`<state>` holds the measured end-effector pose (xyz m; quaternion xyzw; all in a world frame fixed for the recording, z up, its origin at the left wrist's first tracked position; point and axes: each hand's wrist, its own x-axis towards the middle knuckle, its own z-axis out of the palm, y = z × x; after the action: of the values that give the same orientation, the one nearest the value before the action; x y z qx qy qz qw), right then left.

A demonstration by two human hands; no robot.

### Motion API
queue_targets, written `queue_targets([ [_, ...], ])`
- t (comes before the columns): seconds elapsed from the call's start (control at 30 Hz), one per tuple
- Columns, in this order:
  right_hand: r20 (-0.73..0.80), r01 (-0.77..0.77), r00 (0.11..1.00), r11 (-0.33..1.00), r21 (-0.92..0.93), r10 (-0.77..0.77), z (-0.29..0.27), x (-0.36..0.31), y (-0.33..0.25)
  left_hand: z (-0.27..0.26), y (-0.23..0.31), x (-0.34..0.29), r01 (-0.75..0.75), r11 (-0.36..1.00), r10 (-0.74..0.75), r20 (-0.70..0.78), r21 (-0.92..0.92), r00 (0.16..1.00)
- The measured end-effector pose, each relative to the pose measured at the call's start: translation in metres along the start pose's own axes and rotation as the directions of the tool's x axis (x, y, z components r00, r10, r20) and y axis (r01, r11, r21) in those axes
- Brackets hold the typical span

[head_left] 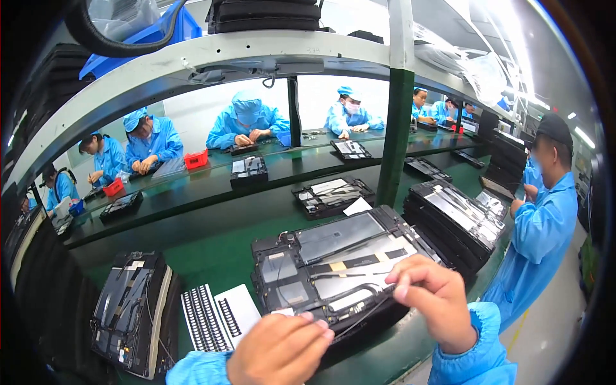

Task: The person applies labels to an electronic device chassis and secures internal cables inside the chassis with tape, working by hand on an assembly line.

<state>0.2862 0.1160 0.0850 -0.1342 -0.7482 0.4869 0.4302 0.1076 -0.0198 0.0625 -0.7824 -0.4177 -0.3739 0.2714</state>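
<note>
An opened flat electronic device (pixel 333 250), with silver plates, dark panels and cables inside, lies before me on black foam. My right hand (pixel 436 298) pinches a thin dark cable (pixel 366 314) between thumb and forefinger at the device's near edge. The cable slants down left to the fingertips of my left hand (pixel 279 346), whose fingers are closed on it at the near left corner; their exact grip is partly hidden. Beside my left hand lie white sheets (pixel 236 311) with rows of small black stickers.
Similar devices in black foam are stacked at left (pixel 128 314) and right (pixel 455 218); another device (pixel 333 196) lies behind. A green post (pixel 393 135) and an overhead shelf (pixel 256 54) frame the bench. A co-worker (pixel 545 218) stands at right; several others sit across the belt.
</note>
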Motion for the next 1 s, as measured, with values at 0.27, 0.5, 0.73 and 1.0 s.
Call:
queue_targets([
  [0.27, 0.054, -0.047, 0.997, 0.985, -0.167, 0.057, 0.017, 0.001, 0.009, 0.021, -0.004, 0.000, 0.025, 1.000, -0.025, -0.067, 0.005, 0.997],
  [0.5, 0.068, 0.094, 0.994, 0.968, -0.231, -0.080, 0.020, 0.001, 0.015, 0.021, -0.006, -0.003, 0.030, 0.999, -0.030, -0.015, 0.038, 0.999],
  [0.73, 0.061, 0.152, 0.988, 0.938, -0.312, -0.140, 0.022, 0.000, 0.013, 0.017, 0.001, 0.004, 0.081, 0.995, -0.081, -0.002, 0.051, 0.997],
  [1.0, 0.047, 0.179, 0.984, 0.929, -0.325, -0.174, 0.020, 0.002, 0.015, 0.015, 0.003, 0.030, 0.053, 0.998, -0.056, 0.174, 0.022, 0.983],
])
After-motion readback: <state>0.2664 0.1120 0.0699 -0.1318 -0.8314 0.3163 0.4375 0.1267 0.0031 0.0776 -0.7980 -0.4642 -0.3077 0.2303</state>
